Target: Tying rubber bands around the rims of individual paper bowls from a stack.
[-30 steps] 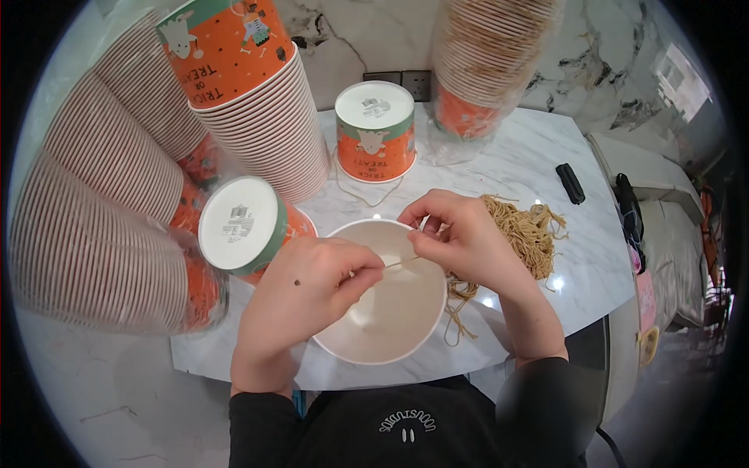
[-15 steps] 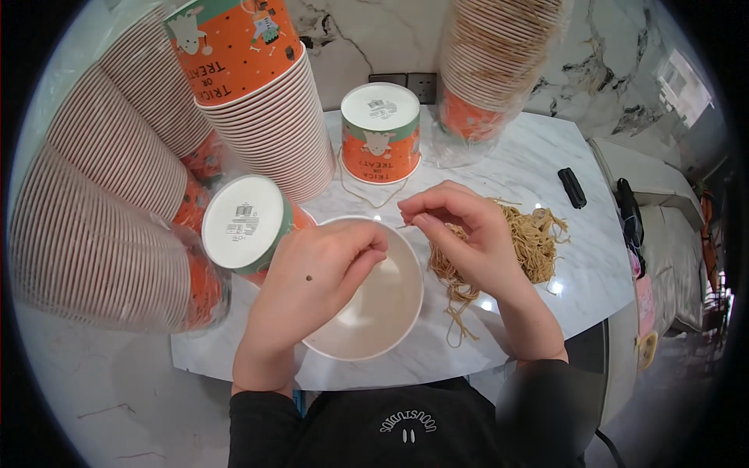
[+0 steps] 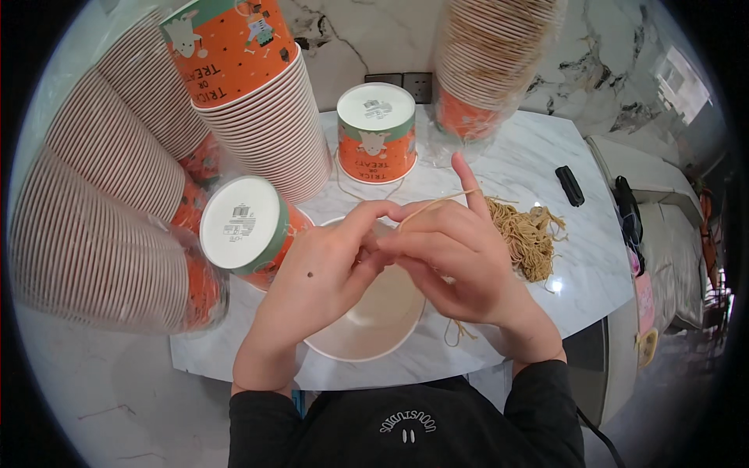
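Note:
An open paper bucket [image 3: 367, 331], pale inside, stands at the table's near edge. Both hands meet over its far rim. My left hand [image 3: 320, 273] pinches at the rim together with my right hand [image 3: 456, 253], and a thin tan string [image 3: 433, 204] runs from the pinch across my raised right forefinger. A heap of the same tan strings [image 3: 527, 234] lies on the white marble table [image 3: 538, 160] just right of my right hand. A short piece of string [image 3: 460, 334] lies under my right wrist.
Two upturned orange buckets [image 3: 376, 140] [image 3: 248, 226] stand beyond and left of the open one. Tall nested stacks of orange buckets [image 3: 257, 101] crowd the left side, and another wrapped stack [image 3: 488, 62] stands at the back. A small black object [image 3: 569, 186] lies at the right.
The hands have come together over the bucket's far rim, the right forefinger now raised with the string across it. The bucket has shifted slightly toward me.

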